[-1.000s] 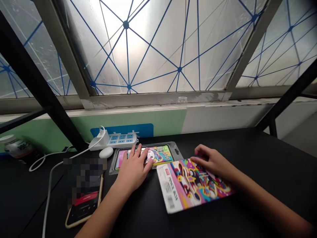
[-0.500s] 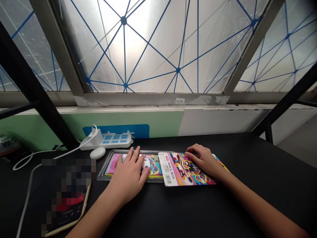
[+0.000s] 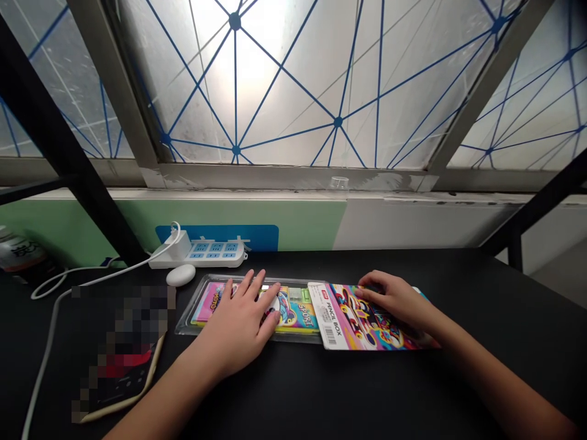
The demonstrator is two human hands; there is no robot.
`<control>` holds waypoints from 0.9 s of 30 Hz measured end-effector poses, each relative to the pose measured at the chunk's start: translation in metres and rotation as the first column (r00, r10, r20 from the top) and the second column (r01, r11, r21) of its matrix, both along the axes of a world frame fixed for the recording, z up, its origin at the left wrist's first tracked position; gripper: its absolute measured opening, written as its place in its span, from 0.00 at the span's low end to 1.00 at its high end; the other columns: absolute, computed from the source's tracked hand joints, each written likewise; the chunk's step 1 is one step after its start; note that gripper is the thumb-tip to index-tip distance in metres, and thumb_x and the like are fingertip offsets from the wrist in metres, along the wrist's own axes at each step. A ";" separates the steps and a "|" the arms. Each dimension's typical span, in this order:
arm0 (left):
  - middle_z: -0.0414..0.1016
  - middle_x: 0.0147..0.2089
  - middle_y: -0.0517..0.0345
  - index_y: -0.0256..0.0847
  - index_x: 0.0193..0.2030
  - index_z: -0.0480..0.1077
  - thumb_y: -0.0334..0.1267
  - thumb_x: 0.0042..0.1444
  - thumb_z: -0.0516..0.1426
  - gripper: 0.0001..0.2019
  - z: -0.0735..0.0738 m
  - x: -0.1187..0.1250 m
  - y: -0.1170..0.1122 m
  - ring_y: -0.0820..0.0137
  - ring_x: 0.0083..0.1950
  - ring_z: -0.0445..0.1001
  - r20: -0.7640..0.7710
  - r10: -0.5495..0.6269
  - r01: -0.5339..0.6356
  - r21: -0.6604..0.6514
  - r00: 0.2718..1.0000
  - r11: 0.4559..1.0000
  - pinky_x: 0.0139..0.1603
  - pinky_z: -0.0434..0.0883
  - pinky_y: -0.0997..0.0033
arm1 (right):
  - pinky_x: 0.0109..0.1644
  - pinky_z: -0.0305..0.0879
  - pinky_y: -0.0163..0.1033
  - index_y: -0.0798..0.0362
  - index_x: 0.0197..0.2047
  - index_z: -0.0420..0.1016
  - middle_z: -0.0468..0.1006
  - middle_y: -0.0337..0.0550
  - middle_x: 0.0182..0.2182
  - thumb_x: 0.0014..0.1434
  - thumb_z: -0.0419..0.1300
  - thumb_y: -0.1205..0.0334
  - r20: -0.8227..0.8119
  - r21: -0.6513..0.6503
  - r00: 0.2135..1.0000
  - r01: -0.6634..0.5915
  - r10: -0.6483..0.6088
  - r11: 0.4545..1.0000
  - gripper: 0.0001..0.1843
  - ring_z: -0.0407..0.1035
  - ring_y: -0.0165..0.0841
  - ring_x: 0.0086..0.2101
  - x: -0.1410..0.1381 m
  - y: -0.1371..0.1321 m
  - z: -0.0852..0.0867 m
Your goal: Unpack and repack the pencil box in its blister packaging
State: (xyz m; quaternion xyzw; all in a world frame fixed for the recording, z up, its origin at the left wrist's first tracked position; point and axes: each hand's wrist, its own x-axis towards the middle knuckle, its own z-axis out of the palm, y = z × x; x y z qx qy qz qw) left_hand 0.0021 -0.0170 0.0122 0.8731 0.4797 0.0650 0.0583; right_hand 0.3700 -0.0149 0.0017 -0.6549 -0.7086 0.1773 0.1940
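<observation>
My left hand (image 3: 245, 324) lies flat with fingers spread over a colourful pencil box (image 3: 300, 311), covering its middle. The box sits in a clear plastic tray (image 3: 186, 321). A bright printed card (image 3: 337, 321) marked "PENCIL BOX", with a barcode, overlaps the right end of the tray and box. My right hand (image 3: 397, 299) is on that card at its far edge, thumb on the printed face and fingers bent at the edge. The fingertips there are partly hidden.
A white power strip (image 3: 213, 253) with a plugged-in cable stands against the wall, and a white oval object (image 3: 180, 275) lies before it. At left are a partly blurred tablet-like device (image 3: 132, 379) and a dark bottle (image 3: 25, 253). Black frame bars (image 3: 77, 165) slant at both sides.
My right hand has slid the card a little to the right, uncovering more of the pencil box, including the word "SPORT". My left hand stays on the box. The view has shifted slightly.
</observation>
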 end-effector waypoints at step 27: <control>0.45 0.77 0.52 0.57 0.73 0.52 0.56 0.70 0.40 0.27 0.001 -0.004 0.002 0.52 0.77 0.42 -0.018 -0.038 0.038 -0.009 0.999 0.999 0.70 0.48 0.37 | 0.40 0.65 0.43 0.48 0.36 0.79 0.77 0.44 0.39 0.61 0.58 0.39 -0.031 0.070 0.999 0.016 -0.014 0.997 0.21 0.71 0.39 0.37 -0.013 -0.001 0.003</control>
